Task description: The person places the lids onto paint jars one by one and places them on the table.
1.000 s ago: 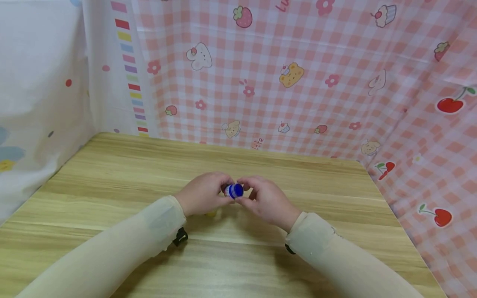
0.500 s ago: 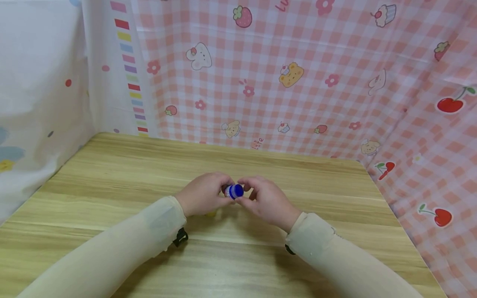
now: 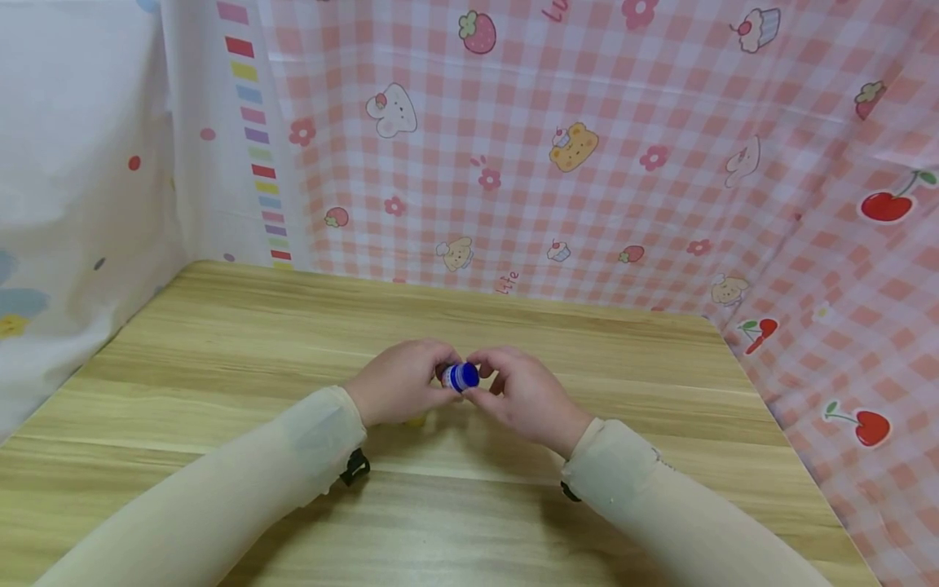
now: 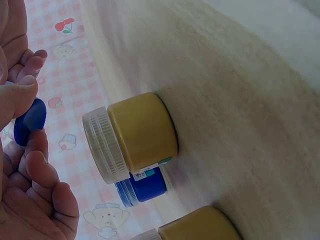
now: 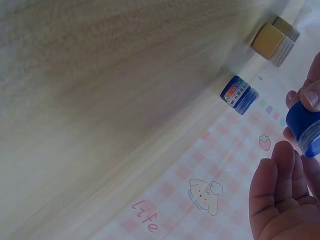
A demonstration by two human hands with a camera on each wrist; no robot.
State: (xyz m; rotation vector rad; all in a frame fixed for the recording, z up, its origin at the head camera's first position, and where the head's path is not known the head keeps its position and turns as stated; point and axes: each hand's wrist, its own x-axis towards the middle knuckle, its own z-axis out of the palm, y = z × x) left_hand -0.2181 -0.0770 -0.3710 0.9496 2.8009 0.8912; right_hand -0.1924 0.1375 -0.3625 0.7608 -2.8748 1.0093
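My left hand (image 3: 402,381) pinches a small blue paint jar (image 3: 460,377) between thumb and fingers, above the table. The jar is tilted, with its lid end toward my right hand (image 3: 517,393). That hand curves loosely around the lid end, thumb close beneath it; whether it touches the lid is unclear. In the right wrist view, the right fingers (image 5: 280,185) look relaxed beside the jar (image 5: 305,125). A blue disc-like end of the jar (image 4: 31,121) shows between the left thumb and fingers in the left wrist view.
A yellow paint jar (image 4: 142,132) with a clear lid stands on the wooden table (image 3: 469,505), before another blue jar (image 4: 149,185). A second yellow jar (image 4: 200,225) stands nearby. The hands mostly hide them in the head view. A checked cloth (image 3: 513,163) rises behind the table.
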